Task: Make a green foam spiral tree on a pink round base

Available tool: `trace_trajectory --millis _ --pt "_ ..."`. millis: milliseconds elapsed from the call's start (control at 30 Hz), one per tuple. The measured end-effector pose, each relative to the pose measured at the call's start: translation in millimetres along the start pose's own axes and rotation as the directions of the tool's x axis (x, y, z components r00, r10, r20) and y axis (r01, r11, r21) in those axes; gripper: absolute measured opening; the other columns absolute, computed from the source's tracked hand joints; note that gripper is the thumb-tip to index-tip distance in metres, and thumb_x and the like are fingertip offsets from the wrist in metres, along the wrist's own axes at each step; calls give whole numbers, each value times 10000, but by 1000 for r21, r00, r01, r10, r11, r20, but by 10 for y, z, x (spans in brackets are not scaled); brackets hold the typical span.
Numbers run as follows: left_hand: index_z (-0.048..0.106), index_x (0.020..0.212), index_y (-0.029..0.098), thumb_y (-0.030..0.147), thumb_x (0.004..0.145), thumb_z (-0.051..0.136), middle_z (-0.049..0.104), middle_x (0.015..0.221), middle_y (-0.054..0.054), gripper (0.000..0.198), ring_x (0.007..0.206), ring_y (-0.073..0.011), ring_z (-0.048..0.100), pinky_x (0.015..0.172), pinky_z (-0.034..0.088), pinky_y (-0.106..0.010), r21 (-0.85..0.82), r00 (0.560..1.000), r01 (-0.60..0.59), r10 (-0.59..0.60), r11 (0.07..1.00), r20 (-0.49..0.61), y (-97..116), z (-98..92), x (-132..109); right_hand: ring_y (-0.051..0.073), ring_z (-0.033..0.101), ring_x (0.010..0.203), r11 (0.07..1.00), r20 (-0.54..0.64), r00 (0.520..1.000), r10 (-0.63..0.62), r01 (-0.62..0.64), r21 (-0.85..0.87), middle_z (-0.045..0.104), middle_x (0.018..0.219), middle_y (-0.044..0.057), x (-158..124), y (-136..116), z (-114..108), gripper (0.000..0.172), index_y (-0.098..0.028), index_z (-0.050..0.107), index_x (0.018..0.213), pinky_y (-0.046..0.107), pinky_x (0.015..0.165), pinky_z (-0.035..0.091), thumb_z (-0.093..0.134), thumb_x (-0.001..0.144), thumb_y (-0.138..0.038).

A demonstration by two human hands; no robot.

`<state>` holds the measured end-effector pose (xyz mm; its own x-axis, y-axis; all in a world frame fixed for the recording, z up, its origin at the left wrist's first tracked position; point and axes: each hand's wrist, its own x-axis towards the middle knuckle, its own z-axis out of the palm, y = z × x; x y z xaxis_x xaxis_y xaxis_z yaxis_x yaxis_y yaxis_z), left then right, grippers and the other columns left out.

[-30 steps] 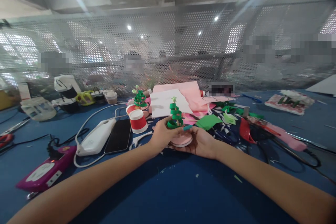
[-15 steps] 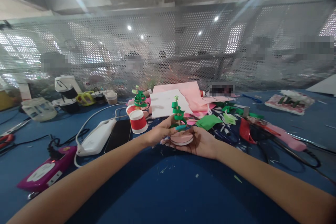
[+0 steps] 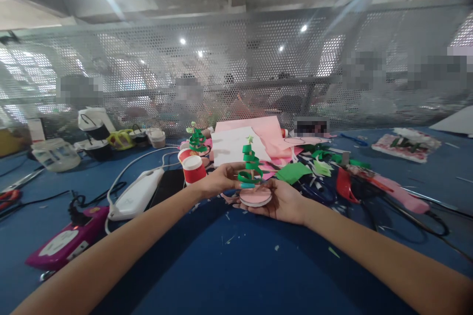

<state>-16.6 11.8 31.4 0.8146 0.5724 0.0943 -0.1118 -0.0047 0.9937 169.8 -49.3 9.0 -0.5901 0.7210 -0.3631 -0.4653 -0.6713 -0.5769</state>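
A small paper Christmas tree [image 3: 252,163] stands upright between my hands: a green paper strip spirals round a thin stick, with a pale green star on top. Its round pink base [image 3: 255,196] has a white edge. My right hand [image 3: 286,201] grips that base from the right and below. My left hand [image 3: 220,180] is closed on the lowest turn of the spiral, its far fingers partly behind the tree. A teal patch shows by the left thumb tip; I cannot tell what it is. A similar green spiral tree [image 3: 197,140] stands farther back on the left.
Red-and-white paper cups [image 3: 194,170], a black phone [image 3: 168,188], a white power bank [image 3: 136,194] and a purple power strip [image 3: 70,238] lie left. Behind are pink and white sheets [image 3: 236,145]. Right are green foam scraps [image 3: 293,172] and a pink glue gun [image 3: 406,197] with its cable.
My left thumb and the teal patch have shifted slightly left and down at the lowest turn of the spiral. That turn shows more fully now. My right hand stays on the base.
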Motion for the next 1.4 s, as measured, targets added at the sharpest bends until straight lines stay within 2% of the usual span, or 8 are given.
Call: trace_trajectory --millis 300,500,700,833,1033,1300,1400 --pt "598 1135 154 90 581 790 689 1030 -111 590 913 -195 661 828 508 -311 -42 993 -39 34 998 -109 -76 34 46 230 676 868 1000 0 1000 15 -15 -23 654 974 210 -9 7 21 469 16 462 1186 320 705 560 290 819 -220" --pt "655 1013 164 121 536 820 713 955 -72 506 885 -167 668 812 510 -271 -114 987 -41 23 993 -156 -96 73 48 228 678 856 1000 23 1000 5 -5 -31 657 973 218 -8 8 13 455 20 470 1177 317 715 556 305 815 -201" --pt "661 963 139 156 490 848 715 942 -79 508 890 -194 671 793 509 -266 -174 983 -44 12 984 -183 -46 177 55 235 674 873 1000 22 1000 3 -3 -24 659 979 220 -19 6 18 450 11 474 1177 323 714 556 325 834 -238" --pt "657 937 129 157 512 836 720 894 -78 462 812 -172 682 709 510 -219 -175 973 -51 9 983 -229 -29 248 61 233 667 903 1000 28 1000 9 -8 -7 651 1017 227 -14 5 6 454 -8 469 1188 329 707 558 321 830 -243" --pt "648 1011 143 166 556 811 708 975 -91 483 866 -183 671 744 513 -230 -150 975 -79 45 985 -218 -70 282 61 224 666 909 1000 14 1000 21 -21 4 642 1053 232 -11 1 1 441 -12 474 1179 330 691 566 330 815 -215" --pt "653 1019 131 203 622 782 715 888 -86 424 726 -155 668 657 509 -224 -103 966 -89 60 991 -253 -75 313 38 222 668 910 1000 14 1000 22 -21 -10 645 1043 230 -16 0 11 438 -6 485 1174 329 711 568 327 823 -216" --pt "661 988 121 205 594 799 716 889 -86 426 755 -171 672 671 512 -231 -103 959 -98 67 990 -274 -85 319 43 222 666 917 1000 16 1000 17 -17 -18 641 1051 230 -19 -3 13 444 -1 478 1182 330 719 566 315 823 -208"
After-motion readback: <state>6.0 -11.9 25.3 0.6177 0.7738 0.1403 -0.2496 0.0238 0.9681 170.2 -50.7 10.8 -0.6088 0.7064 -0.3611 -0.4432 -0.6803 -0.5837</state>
